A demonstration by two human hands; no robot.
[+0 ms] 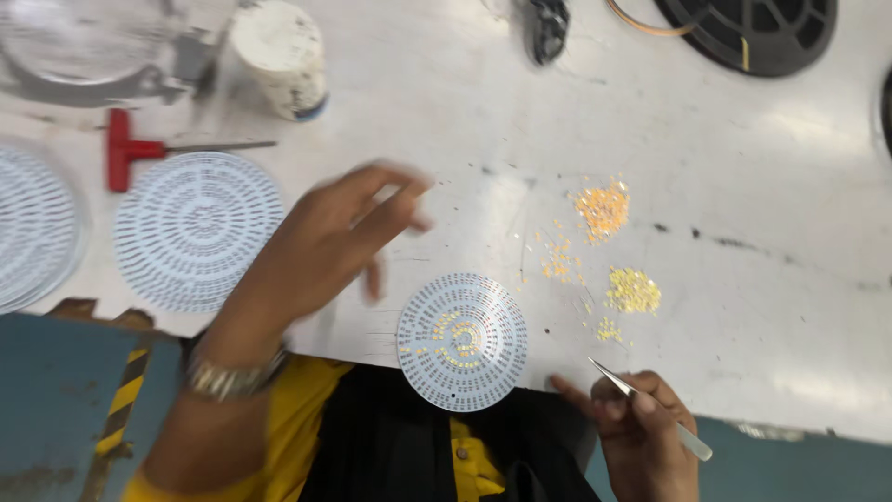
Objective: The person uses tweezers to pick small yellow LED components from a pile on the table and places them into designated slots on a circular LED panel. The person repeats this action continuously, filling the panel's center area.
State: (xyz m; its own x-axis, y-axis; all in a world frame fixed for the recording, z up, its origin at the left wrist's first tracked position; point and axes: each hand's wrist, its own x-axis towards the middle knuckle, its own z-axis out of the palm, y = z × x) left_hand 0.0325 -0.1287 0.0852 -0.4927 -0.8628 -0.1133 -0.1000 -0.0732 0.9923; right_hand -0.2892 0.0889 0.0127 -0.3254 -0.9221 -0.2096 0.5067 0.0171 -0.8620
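White cylindrical container (282, 58) stands at the far left of the white table (762, 186); its top is smeared white, contents cannot be told. No other vessel holds anything: the parts lie loose on the table. Orange chip pile (602, 210) sits farthest out, a thinner orange scatter (557, 262) beside it, yellow chip pile (634, 291) nearer the edge.

Small round circuit board (463, 341) lies at the near table edge, overhanging it slightly, with yellow chips partly filling its inner rings. Right hand (639, 428) rests at the edge just right of the board, fingers pinched closed around metal tweezers (641, 400), tips pointing toward the board and apart from it. Left hand (339, 237) hovers blurred above the table left of the board, fingers spread loose, holding nothing; wristwatch (232, 379) on the wrist.

Two larger round boards (197, 231) (32, 223) lie at left. Red T-handled tool (139, 149) lies beyond them. Black round grille (757, 33) at far right corner.
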